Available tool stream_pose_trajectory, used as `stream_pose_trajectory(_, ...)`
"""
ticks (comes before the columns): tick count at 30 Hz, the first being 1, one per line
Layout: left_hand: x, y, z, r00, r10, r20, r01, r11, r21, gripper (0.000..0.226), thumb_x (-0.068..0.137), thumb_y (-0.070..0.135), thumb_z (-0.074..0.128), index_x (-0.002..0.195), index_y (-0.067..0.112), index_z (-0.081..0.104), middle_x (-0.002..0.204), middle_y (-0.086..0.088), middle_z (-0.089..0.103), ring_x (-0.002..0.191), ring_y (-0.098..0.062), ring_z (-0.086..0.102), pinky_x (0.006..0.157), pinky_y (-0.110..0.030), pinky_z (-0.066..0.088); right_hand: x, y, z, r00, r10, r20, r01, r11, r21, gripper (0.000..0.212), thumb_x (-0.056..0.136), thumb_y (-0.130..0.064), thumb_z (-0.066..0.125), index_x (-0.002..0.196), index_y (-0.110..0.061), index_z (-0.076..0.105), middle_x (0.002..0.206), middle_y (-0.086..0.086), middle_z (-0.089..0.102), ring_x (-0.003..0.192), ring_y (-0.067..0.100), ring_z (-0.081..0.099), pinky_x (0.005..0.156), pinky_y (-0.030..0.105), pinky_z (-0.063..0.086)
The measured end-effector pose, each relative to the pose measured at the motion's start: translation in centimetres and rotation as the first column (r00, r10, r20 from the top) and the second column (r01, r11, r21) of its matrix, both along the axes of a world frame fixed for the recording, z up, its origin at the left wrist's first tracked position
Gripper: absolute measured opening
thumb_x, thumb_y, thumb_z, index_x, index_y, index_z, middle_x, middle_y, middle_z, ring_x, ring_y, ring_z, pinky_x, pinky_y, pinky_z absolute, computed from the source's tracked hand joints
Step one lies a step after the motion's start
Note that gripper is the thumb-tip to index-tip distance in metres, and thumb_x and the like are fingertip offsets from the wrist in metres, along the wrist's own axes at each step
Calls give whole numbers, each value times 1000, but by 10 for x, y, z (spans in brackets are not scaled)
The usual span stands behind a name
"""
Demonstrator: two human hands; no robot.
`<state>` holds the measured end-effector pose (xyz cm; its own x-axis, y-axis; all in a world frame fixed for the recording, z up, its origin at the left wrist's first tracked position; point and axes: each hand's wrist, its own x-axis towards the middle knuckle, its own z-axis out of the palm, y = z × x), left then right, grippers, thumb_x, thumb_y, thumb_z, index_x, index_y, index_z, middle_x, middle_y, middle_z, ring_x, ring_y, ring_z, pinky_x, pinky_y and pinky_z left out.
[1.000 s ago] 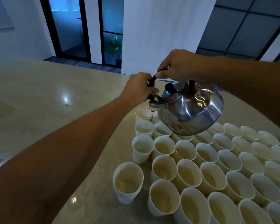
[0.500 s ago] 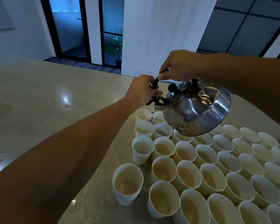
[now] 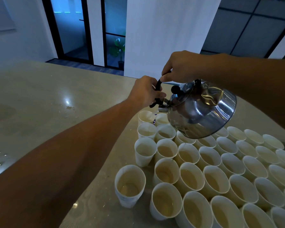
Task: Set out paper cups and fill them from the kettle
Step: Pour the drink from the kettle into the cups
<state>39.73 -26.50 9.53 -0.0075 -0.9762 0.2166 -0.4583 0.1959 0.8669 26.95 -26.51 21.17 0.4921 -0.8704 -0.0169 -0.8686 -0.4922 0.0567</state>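
A beige stone table fills the lower view, its glossy top dotted with water drops at the left. A large cluster of white paper cups stands packed rim to rim on its right half; many show pale liquid inside. One cup stands slightly apart at the near left of the cluster.

Above the far cups hangs a steel kettle, tipped with its spout down toward the left, over the farthest cup. A thin stream seems to fall from the spout, though it is hard to tell.

The right hand curls round the top of the kettle's black handle. The left hand pinches the black lever just above the spout, fingers curled.
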Motion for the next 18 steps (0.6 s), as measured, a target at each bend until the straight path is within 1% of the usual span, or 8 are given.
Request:
stream_pose_trajectory(4,1,-1,-2,1000,8,-27,-7,1000,14,20,77,19,84,86,12,68,83,-10,70,79,-28,72,79,-45,61,-1,-1,-2,1000,-22,15,22,1000,10,30,94,-42,62,105,-20,77,104,6,74,98,28,67,88,41,55)
stream_pose_trajectory(9,0,-1,-5,998,9,-68,-8,1000,17,21,75,18,85,87,11,69,84,-10,70,78,-26,73,77,-43,61,-2,-4,-6,999,-44,13,44,999,15,30,93,-46,62,99,-21,78,101,10,75,95,29,69,88,46,56)
stream_pose_trajectory(13,2,-3,-8,996,12,-93,-10,1000,14,21,75,17,86,84,12,68,83,-12,71,76,-27,73,73,-44,62,1,-5,-6,999,-38,17,38,999,9,30,93,-44,63,100,-19,78,101,9,75,95,28,68,87,44,56)
stream_pose_trajectory(15,2,-4,-8,995,17,-95,-16,1000,11,20,75,17,86,83,14,68,83,-12,71,76,-26,73,74,-44,62,2,-5,-6,999,-36,24,36,999,8,30,93,-43,63,102,-19,78,102,9,74,96,29,68,88,43,56)
stream_pose_trajectory(18,3,-4,-5,997,31,-76,-31,999,7,20,76,19,85,88,13,69,84,-10,71,76,-24,73,76,-39,62,-1,-6,-6,998,-44,35,44,999,5,32,95,-44,60,103,-18,77,104,9,74,97,29,68,89,43,55)
